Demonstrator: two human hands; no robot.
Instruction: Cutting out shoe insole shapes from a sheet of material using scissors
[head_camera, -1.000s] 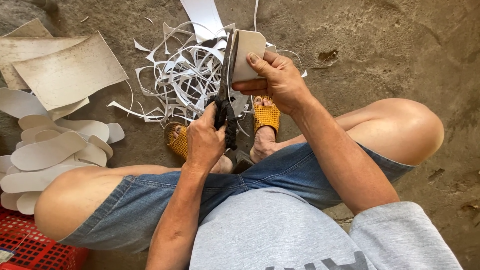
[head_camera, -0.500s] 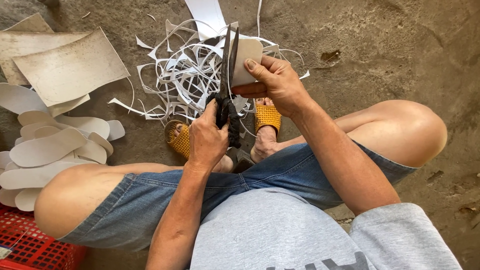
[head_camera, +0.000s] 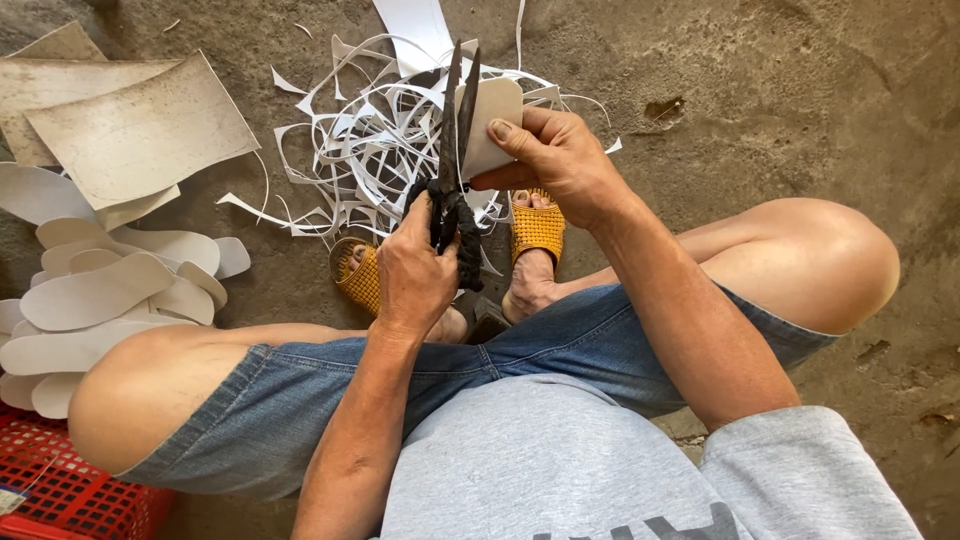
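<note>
Above the scraps, your left hand clenched the scissors mid-cut while right fingers pinched the sole piece, needing turning next.

Single head-worn view, looking steeply down, close over lap, hands, concrete floor

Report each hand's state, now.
Left hand: closed on large black scissors.
Right hand: closed, pinching pale flat sole-shaped cutout.
</note>
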